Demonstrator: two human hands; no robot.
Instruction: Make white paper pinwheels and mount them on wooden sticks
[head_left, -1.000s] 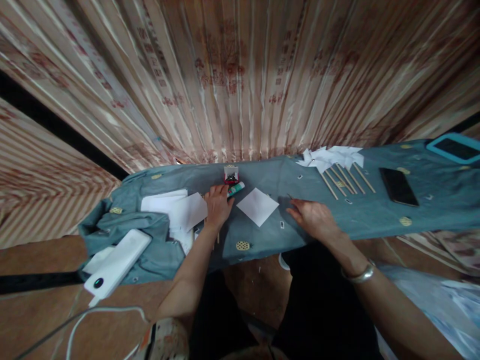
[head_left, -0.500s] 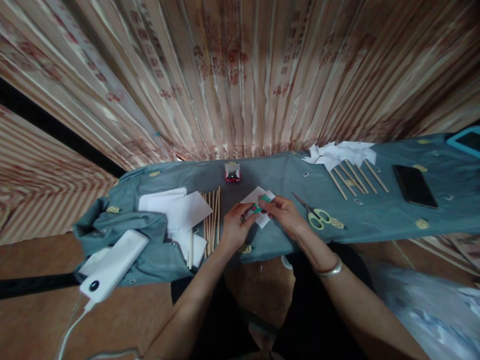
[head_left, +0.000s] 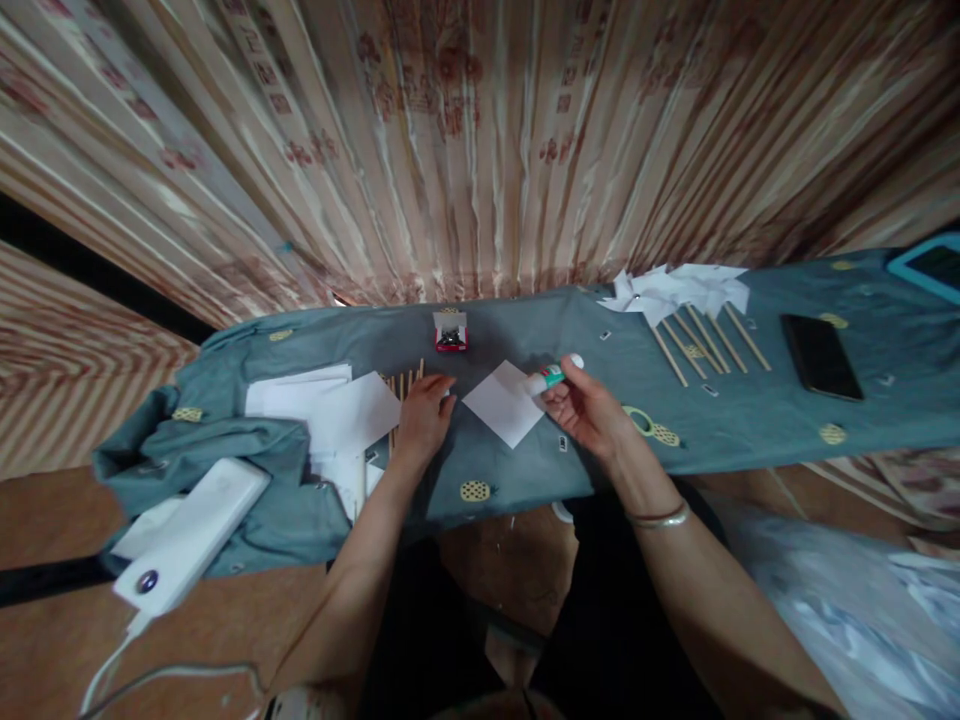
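Gluing: our right hand (head_left: 592, 418) clasps the glue (head_left: 553, 376) by the paper (head_left: 501, 405); left hand (head_left: 422, 420) on sticks (head_left: 400, 384), grasp unclear. The next move needs tip contact.

Matt blue-grey cloth (head_left: 750, 420), white paper square (head_left: 502, 403), thin wooden sticks (head_left: 705, 340), glossy black phone (head_left: 820, 356)

Left hand (head_left: 424, 415): palm down, fingers loosely extended toward the far side, forearm entering from near centre. Right hand (head_left: 592, 412): fingertips pinched closed, pointing far-left, forearm entering from near right.
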